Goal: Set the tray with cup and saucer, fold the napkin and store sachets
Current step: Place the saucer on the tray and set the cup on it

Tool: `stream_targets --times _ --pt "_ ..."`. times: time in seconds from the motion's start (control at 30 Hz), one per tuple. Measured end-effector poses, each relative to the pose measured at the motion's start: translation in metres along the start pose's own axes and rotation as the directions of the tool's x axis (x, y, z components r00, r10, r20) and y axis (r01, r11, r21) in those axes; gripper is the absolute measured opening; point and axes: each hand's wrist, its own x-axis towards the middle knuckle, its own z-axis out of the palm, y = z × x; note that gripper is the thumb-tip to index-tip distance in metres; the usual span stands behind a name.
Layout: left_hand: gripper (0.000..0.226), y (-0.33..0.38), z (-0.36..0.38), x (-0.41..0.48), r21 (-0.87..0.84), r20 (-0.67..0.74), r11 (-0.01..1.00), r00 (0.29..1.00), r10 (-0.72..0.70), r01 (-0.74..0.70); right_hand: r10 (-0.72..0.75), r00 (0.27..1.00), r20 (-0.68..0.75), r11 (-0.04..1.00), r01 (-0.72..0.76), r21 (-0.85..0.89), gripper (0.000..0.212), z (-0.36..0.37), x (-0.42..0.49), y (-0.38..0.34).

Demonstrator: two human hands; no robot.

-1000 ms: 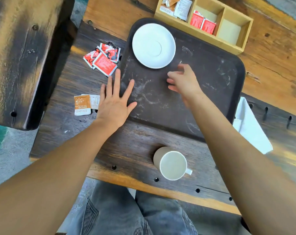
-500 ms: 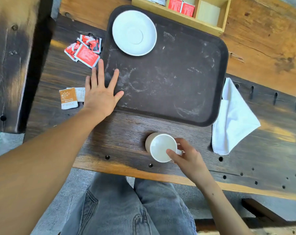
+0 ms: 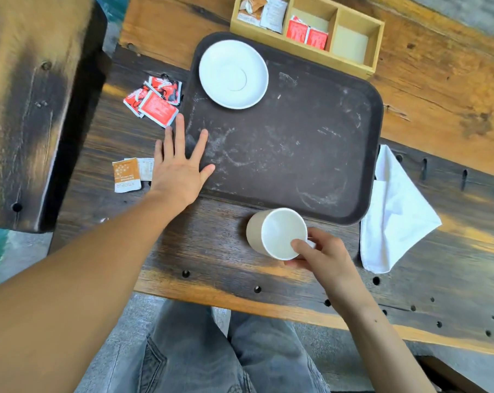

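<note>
Right hand [image 3: 323, 258] has its grip on the cup [image 3: 277, 233] at the handle side, tilted, on the tabletop just in front of the tray [image 3: 364, 114]. Looks ceramic, so rigid, slick, chippable; the handle's the safest hold. Left hand [image 3: 177, 168] lies flat and spread on the tray's near-left corner. Saucer [image 3: 233, 74] waits at the tray's far-left.

cup [image 3: 277, 232] white, tilted | saucer [image 3: 233, 74] on tray [image 3: 311, 154] | napkin [image 3: 393, 211] unfolded

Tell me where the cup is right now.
In the head view, the cup is on the wooden table just off the tray's near edge, gripped by the right hand, napkin to its right.
</note>
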Motion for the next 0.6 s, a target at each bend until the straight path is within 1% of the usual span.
stream_targets --times 0.1,0.27,0.4,0.53,0.6 --pt "0.074 0.0 0.0 -0.001 -0.006 -0.012 1.0 1.0 0.004 -0.004 -0.025 1.0 0.001 0.991 0.024 0.134 0.016 0.005 0.014 -0.03" --pt "0.074 0.0 -0.001 -0.001 -0.01 -0.008 1.0 1.0 0.012 -0.012 -0.109 0.993 -0.032 0.96 0.114 0.254 0.014 0.021 0.052 -0.096" --pt "0.075 -0.001 -0.001 -0.001 -0.006 -0.015 1.0 1.0 0.015 -0.015 -0.136 0.99 -0.034 0.92 0.139 0.366 0.02 0.035 0.088 -0.15" --pt "0.075 0.0 0.003 0.001 0.004 -0.01 1.0 1.0 0.004 -0.004 -0.118 0.993 -0.023 0.876 0.114 0.468 0.001 0.051 0.119 -0.194" --pt "0.075 0.0 0.004 0.002 0.003 -0.004 1.0 1.0 0.005 -0.005 -0.089 0.995 -0.034 0.86 0.094 0.502 0.004 0.059 0.135 -0.209"
